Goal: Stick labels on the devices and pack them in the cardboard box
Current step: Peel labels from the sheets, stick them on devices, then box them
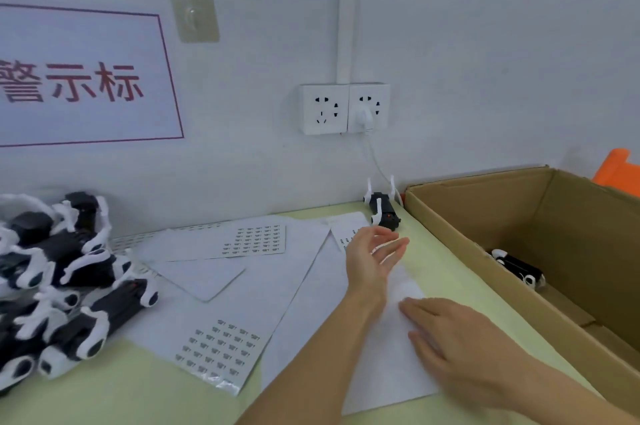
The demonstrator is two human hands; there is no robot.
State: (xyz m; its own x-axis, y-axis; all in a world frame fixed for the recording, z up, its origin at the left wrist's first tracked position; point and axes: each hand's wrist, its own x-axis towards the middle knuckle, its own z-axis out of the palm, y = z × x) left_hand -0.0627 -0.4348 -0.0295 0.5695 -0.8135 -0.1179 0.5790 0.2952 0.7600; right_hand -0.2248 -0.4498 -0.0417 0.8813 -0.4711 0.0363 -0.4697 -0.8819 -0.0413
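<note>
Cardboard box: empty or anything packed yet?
Not empty. The cardboard box is open-topped and one black-and-white device lies on its floor; nearer part is out of frame.

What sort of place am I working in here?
Probably a small packing or labelling bench in a workshop: a pile of black-and-white devices, label sheets spread on the table, and an open cardboard box with one device inside.

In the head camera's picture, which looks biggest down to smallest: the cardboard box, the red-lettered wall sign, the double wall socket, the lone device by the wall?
1. cardboard box, though nearness enlarges it
2. wall sign, partly cropped
3. double wall socket
4. lone device
</note>
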